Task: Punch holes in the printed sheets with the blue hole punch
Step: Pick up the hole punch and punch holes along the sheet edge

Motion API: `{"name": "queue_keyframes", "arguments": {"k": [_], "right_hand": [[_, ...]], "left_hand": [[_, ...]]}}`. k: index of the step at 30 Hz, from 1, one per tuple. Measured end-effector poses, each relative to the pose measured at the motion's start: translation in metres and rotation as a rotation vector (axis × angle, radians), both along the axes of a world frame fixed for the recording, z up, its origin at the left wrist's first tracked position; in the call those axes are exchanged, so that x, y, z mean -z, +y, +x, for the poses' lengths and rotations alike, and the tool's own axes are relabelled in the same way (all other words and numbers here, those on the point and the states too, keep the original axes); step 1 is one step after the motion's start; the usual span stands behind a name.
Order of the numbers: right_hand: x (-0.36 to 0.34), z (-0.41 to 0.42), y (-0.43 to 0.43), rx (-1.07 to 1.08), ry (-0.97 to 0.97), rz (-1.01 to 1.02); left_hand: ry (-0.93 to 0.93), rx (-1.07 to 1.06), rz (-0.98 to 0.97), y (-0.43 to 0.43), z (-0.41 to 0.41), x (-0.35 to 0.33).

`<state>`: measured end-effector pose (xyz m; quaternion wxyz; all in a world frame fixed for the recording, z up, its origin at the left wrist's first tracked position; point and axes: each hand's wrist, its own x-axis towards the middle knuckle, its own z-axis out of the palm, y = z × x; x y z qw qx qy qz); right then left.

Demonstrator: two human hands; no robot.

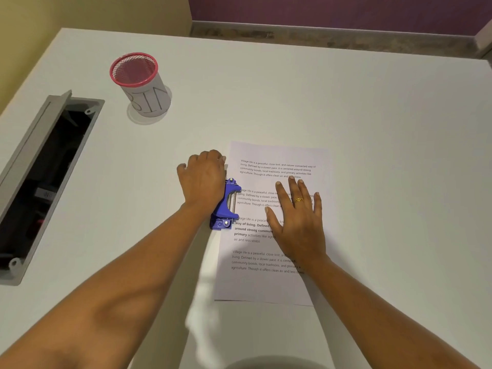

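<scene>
The left hand (203,179) is laid palm down over the blue hole punch (225,206) near the centre of the frame, its fingers curled loosely over the top of the tool so that only the lower right part of the punch is seen. Nothing is gripped; the hand is pressed flat on the lever. The right hand (298,217) is spread wide open, palm down, on the printed sheets (269,283), with a gold ring (298,200) worn on one finger. Nothing is held by it; the paper is pinned to the bench (386,129) beneath it.

The sheets are found right of centre, with their left edge tucked into the mouth of the punch, and several paragraphs of text are printed on the top one. How many sheets are stacked cannot be told.

In the upper left of the frame a mesh cup (141,83) with a pink rim is stood upright, well apart from the hands. At the far left edge an open cable hatch (50,166) is set into the bench top.
</scene>
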<state>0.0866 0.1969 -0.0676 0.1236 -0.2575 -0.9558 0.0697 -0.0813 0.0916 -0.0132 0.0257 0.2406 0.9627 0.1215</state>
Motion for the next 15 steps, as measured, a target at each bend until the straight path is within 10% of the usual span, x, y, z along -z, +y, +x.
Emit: {"name": "queue_keyframes", "arguments": {"k": [15], "right_hand": [[0.005, 0.001, 0.0, 0.004, 0.085, 0.059]], "left_hand": [[-0.207, -0.192, 0.208, -0.029, 0.026, -0.002]]}}
